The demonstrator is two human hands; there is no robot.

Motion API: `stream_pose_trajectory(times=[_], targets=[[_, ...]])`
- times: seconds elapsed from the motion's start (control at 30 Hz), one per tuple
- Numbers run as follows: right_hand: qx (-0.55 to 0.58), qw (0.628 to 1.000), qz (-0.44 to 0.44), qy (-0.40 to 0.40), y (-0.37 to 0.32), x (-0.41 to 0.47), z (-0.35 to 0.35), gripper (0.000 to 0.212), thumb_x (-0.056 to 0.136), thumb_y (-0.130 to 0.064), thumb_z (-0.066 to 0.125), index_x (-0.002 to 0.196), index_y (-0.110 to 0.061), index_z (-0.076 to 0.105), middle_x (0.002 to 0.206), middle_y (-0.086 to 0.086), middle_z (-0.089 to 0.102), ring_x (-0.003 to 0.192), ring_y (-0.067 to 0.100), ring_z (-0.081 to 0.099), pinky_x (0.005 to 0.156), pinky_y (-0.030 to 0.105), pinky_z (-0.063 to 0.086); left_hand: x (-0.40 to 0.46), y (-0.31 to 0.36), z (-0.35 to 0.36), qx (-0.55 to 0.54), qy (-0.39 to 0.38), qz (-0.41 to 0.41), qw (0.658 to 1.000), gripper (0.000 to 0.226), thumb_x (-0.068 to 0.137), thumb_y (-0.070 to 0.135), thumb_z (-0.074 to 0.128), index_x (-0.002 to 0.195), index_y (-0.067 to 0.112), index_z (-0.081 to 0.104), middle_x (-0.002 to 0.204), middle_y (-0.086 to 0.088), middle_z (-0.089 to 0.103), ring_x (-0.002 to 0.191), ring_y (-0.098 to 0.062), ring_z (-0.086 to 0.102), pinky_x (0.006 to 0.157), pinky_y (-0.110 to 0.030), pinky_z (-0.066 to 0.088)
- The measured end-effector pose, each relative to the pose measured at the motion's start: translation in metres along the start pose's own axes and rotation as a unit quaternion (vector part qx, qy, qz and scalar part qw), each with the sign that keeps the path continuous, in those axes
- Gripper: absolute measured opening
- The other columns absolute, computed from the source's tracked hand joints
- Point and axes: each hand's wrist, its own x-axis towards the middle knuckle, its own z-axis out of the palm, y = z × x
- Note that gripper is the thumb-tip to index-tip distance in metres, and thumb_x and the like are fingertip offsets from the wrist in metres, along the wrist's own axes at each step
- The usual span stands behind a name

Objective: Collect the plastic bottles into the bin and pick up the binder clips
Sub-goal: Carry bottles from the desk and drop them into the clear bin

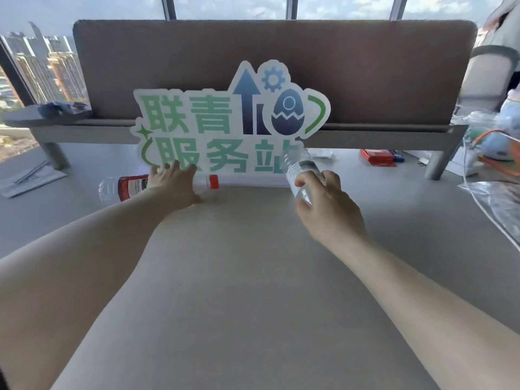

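The right hand [323, 201] is wrapped around a clear bottle [299, 167], holding it tilted above the tabletop [253, 263]. The left hand [174, 184], fingers spread, lies over a red-capped bottle [126, 187] resting on its side before the sign [225, 122].

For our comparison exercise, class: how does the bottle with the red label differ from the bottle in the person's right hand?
The red-label bottle lies flat on the table; the clear bottle is lifted and tilted. The red-label bottle shows a red cap, while the clear bottle's label is pale. The left hand reaches over the red-label bottle; the right hand already grips the clear bottle. Both are transparent plastic.
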Motion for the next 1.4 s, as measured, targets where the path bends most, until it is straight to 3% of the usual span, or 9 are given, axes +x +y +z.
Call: stream_pose_trajectory(times=[0.13,0.27,0.43,0.53,0.8,1.03,1.17,1.3,1.4], targets=[[0.016,1.000,-0.005,-0.011,-0.013,-0.009,0.000,0.030,0.091,-0.030,0.049,0.120,-0.031,0.041,0.129,0.006,0.040,0.088,0.039,0.058,0.066,0.037,0.043,-0.033,-0.009,-0.012,-0.028,0.056,0.000,0.998,0.068,0.073,0.058,0.064,0.128,0.022,0.045,0.112,-0.012,0.053,0.102,-0.034,0.056,0.075,-0.038,0.045],[0.073,0.997,-0.022,0.009,-0.044,-0.029,-0.015,0.043,0.090,-0.031,0.052,0.129,-0.030,0.036,0.132,0.005,0.044,0.102,0.037,0.056,0.067,0.035,0.039,-0.088,-0.017,-0.048,-0.101,0.125,-0.012,0.987,0.064,0.071,0.056,0.064,0.123,0.022,0.048,0.111,-0.010,0.058,0.092,-0.030,0.058,0.068,-0.035,0.047],[0.160,0.984,-0.074,0.021,-0.110,-0.069,-0.048,0.056,0.088,-0.033,0.055,0.137,-0.032,0.028,0.134,0.004,0.046,0.105,0.030,0.056,0.069,0.033,0.041,-0.191,-0.052,-0.101,-0.191,0.185,-0.009,0.964,0.059,0.075,0.053,0.066,0.122,0.022,0.049,0.108,-0.007,0.060,0.087,-0.026,0.060,0.069,-0.036,0.051],[0.201,0.973,-0.113,0.009,-0.162,-0.098,-0.064,0.058,0.088,-0.035,0.058,0.138,-0.033,0.028,0.129,0.007,0.050,0.092,0.025,0.056,0.066,0.031,0.040,-0.261,-0.087,-0.120,-0.204,0.192,0.004,0.960,0.061,0.076,0.049,0.070,0.126,0.021,0.050,0.108,-0.005,0.060,0.088,-0.021,0.059,0.075,-0.037,0.053],[0.348,0.903,-0.229,-0.108,-0.294,-0.200,-0.063,0.053,0.086,-0.032,0.063,0.132,-0.035,0.035,0.129,-0.002,0.052,0.094,0.016,0.052,0.069,0.030,0.037,-0.435,-0.189,-0.096,-0.199,0.177,-0.088,0.960,0.062,0.074,0.053,0.070,0.125,0.024,0.049,0.113,-0.002,0.061,0.091,-0.015,0.059,0.080,-0.034,0.054],[0.386,0.840,-0.325,-0.200,-0.366,-0.292,-0.044,0.055,0.085,-0.029,0.064,0.131,-0.033,0.036,0.128,-0.002,0.052,0.090,0.017,0.059,0.062,0.024,0.046,-0.552,-0.235,-0.005,-0.176,0.057,-0.173,0.967,0.063,0.073,0.053,0.067,0.127,0.026,0.051,0.116,-0.001,0.057,0.097,-0.022,0.059,0.083,-0.035,0.050],[0.385,0.807,-0.349,-0.281,-0.387,-0.340,-0.008,0.056,0.085,-0.027,0.064,0.131,-0.034,0.035,0.133,-0.001,0.050,0.099,0.017,0.058,0.076,0.037,0.055,-0.594,-0.239,0.071,-0.137,-0.068,-0.179,0.972,0.068,0.077,0.059,0.061,0.136,0.033,0.040,0.132,0.001,0.048,0.113,-0.022,0.052,0.094,-0.034,0.044],[0.341,0.808,-0.333,-0.348,-0.392,-0.377,0.046,0.056,0.085,-0.031,0.063,0.133,-0.035,0.034,0.134,-0.007,0.045,0.102,0.013,0.054,0.082,0.036,0.052,-0.621,-0.242,0.138,-0.111,-0.145,-0.159,0.970,0.070,0.078,0.057,0.059,0.140,0.035,0.034,0.132,0.001,0.045,0.122,-0.024,0.045,0.104,-0.037,0.033],[0.301,0.812,-0.296,-0.404,-0.390,-0.400,0.092,0.057,0.086,-0.030,0.061,0.136,-0.033,0.032,0.136,-0.006,0.042,0.105,0.013,0.051,0.081,0.032,0.048,-0.637,-0.247,0.174,-0.102,-0.162,-0.153,0.969,0.066,0.080,0.041,0.066,0.139,0.033,0.037,0.139,-0.001,0.044,0.131,-0.026,0.037,0.112,-0.041,0.022]])
